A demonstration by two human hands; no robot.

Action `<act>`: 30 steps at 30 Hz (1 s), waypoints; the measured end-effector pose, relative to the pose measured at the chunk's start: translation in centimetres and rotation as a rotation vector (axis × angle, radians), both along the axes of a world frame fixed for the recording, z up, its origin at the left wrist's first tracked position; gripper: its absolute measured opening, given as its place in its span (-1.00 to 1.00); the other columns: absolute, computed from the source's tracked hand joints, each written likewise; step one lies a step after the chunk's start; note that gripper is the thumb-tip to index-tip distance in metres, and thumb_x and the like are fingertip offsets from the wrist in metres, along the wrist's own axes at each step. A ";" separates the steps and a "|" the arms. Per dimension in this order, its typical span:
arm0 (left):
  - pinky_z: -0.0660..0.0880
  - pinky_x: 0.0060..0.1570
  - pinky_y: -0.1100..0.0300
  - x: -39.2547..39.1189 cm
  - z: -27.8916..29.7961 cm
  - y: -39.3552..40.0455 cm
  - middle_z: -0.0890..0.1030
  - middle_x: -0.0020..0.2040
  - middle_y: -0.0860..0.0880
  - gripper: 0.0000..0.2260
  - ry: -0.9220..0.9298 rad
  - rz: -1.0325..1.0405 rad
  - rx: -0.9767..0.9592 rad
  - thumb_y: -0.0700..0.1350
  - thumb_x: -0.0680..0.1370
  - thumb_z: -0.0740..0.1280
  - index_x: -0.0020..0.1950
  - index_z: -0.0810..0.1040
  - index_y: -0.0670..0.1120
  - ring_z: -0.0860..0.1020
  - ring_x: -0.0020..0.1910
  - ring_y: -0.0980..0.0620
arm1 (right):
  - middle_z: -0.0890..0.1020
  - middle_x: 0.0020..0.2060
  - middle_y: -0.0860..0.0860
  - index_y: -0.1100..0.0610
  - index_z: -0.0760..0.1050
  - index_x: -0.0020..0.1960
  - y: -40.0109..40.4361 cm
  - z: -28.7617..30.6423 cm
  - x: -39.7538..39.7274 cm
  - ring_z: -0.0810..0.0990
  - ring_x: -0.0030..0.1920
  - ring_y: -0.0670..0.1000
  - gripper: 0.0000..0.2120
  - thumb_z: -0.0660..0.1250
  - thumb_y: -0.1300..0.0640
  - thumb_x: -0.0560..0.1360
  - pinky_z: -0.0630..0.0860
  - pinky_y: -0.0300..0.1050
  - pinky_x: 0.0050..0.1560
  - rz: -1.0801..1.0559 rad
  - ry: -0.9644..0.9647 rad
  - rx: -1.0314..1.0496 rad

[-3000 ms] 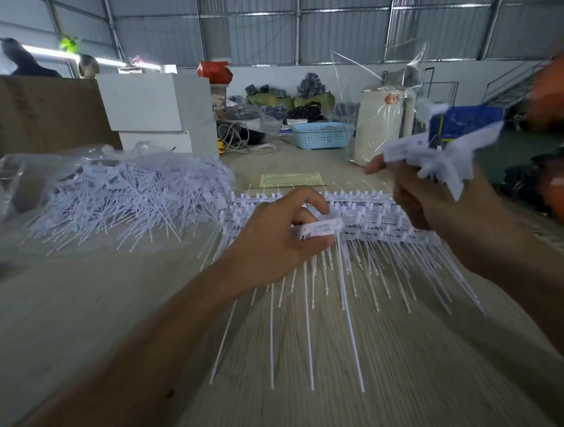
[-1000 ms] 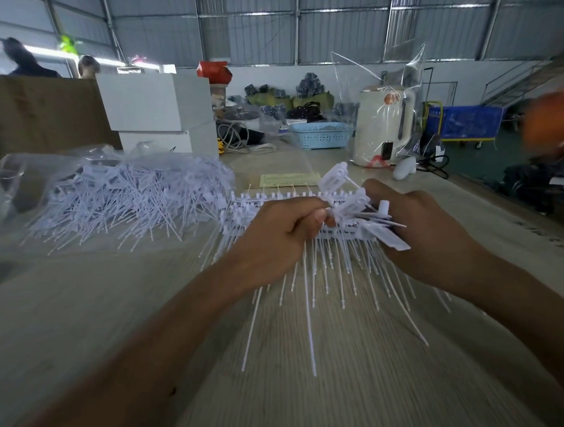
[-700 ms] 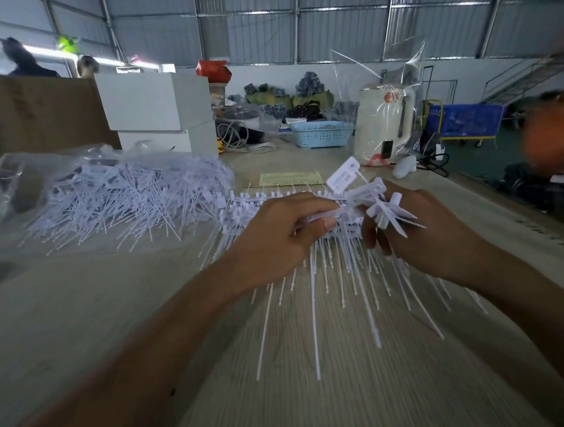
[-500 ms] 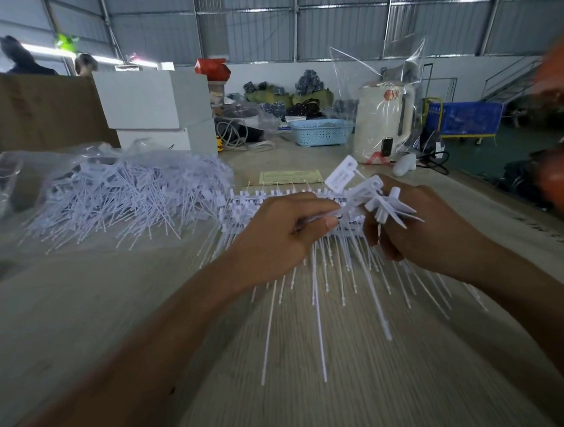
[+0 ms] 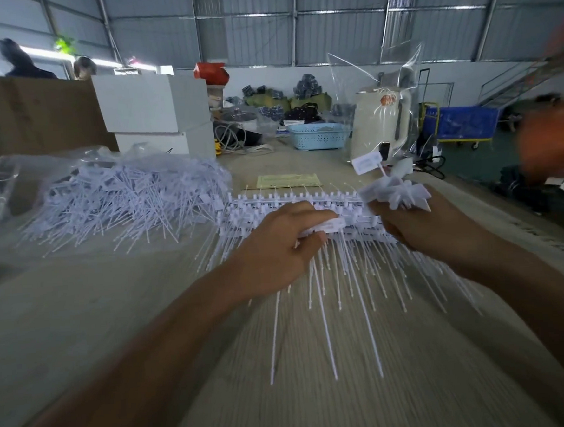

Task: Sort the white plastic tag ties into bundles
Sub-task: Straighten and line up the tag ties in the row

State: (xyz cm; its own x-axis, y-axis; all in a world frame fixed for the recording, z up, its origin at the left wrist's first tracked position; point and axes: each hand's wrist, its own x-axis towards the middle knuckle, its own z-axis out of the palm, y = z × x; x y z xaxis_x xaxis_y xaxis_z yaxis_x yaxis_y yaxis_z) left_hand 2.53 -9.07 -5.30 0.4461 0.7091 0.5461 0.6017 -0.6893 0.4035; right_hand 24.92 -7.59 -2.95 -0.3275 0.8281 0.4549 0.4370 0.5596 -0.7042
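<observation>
Soft, even daylight enters through bright window strips point(image 5: 49, 54) at upper left, casting only faint shadows. Wide-angle distortion bends the edges, and an orange shape point(image 5: 553, 137) at right is motion-blurred.

Both forearms are bare to the left hand point(image 5: 277, 246) and right hand point(image 5: 430, 227), without sleeves.

- A pale wood-grain counter point(image 5: 82, 324) is seen.
- A rowed strip of white tag ties point(image 5: 273, 202) lies under the fingers point(image 5: 320, 216).
- A loose tie heap point(image 5: 124, 196) lies left of them.
- A yellow slip point(image 5: 288, 180) and a blue basket point(image 5: 319, 136) lie beyond them.
</observation>
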 end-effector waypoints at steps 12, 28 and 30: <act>0.51 -0.31 0.15 1.1 -0.3 -0.5 0.66 -0.12 0.13 -0.79 -0.180 -0.057 0.005 -0.16 0.58 0.39 0.13 0.40 -0.03 0.60 -0.27 0.11 | 0.35 -0.42 0.11 0.22 0.65 0.01 -1.2 -0.5 -1.6 0.26 -0.44 0.00 -0.59 0.49 -0.12 0.41 0.20 -0.12 -0.34 -0.063 0.030 -0.235; 0.48 0.17 -0.11 0.6 0.3 0.0 0.65 0.08 0.08 -0.77 -0.188 0.030 0.179 -0.20 0.57 0.37 0.23 0.57 -0.06 0.59 0.09 0.07 | 0.29 -0.51 -0.04 -0.03 0.45 -0.36 -1.8 1.3 -0.4 0.18 -0.53 -0.09 -0.70 0.40 0.05 0.53 0.13 -0.22 -0.50 0.131 0.275 -0.277; 0.47 0.18 -0.11 0.6 0.2 0.0 0.64 0.11 0.09 -0.76 -0.166 0.057 0.219 -0.15 0.57 0.39 0.24 0.57 -0.04 0.58 0.11 0.06 | 0.25 -0.50 0.00 0.07 0.39 -0.30 -1.8 1.1 -0.6 0.14 -0.51 -0.06 -0.72 0.39 0.10 0.54 0.08 -0.20 -0.48 0.121 0.308 -0.298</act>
State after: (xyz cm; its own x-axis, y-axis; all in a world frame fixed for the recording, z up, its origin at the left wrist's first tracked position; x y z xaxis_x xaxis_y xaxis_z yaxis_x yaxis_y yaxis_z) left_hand 3.11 -9.10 -5.08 0.3002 0.5872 0.7517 0.5801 -0.7380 0.3448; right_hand 24.30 -9.36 -1.80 -0.3172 0.9016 0.2940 0.1255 0.3472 -0.9293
